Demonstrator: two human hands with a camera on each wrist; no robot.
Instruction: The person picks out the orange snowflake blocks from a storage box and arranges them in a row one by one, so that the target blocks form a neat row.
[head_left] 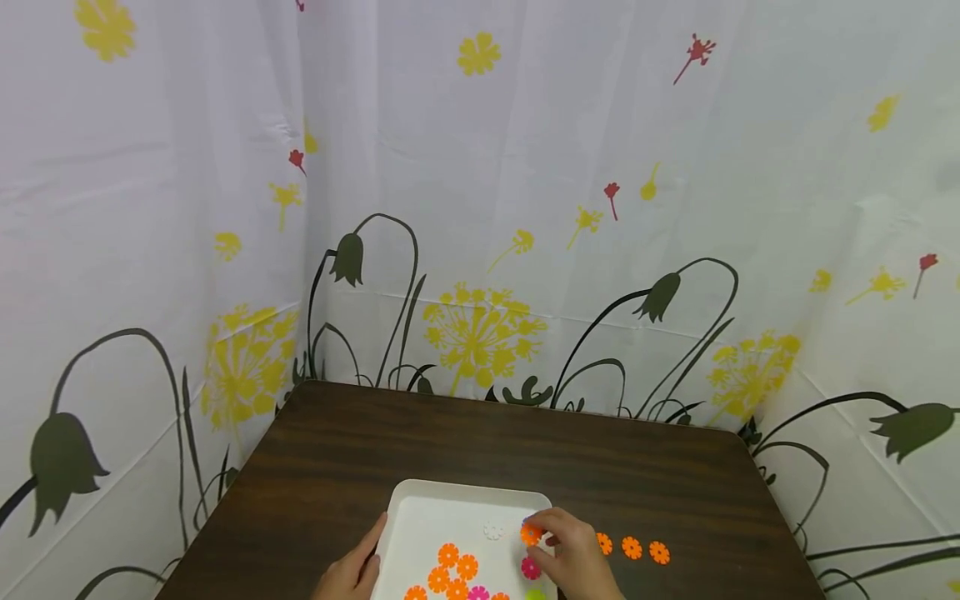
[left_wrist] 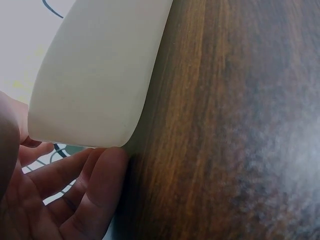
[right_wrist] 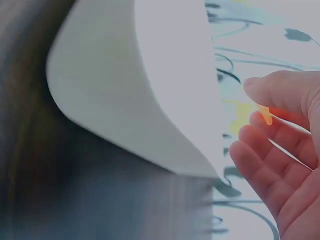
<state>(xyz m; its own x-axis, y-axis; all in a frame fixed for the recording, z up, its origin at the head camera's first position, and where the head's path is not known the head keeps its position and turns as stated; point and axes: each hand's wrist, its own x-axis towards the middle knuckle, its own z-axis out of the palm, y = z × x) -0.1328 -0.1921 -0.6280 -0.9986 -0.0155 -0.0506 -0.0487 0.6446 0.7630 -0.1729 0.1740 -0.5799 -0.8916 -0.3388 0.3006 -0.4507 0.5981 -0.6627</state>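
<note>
- At six o'clock in the head view, the right hand [head_left: 573,552] pinches an orange disc [head_left: 530,534] over the tray [head_left: 420,518]; the nearby disc row [head_left: 632,547], running nine-to-three, lies at its three o'clock on the table [head_left: 337,442]. Farther off, the left hand [head_left: 351,571] grips the tray's nine-o'clock edge.
- Left wrist: fingers meet the tray's underside, towards seven o'clock.
- Right wrist: the disc shows partly, at three o'clock.

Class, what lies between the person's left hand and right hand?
The white tray, with several small notched discs in it; the head view shows this.
</note>
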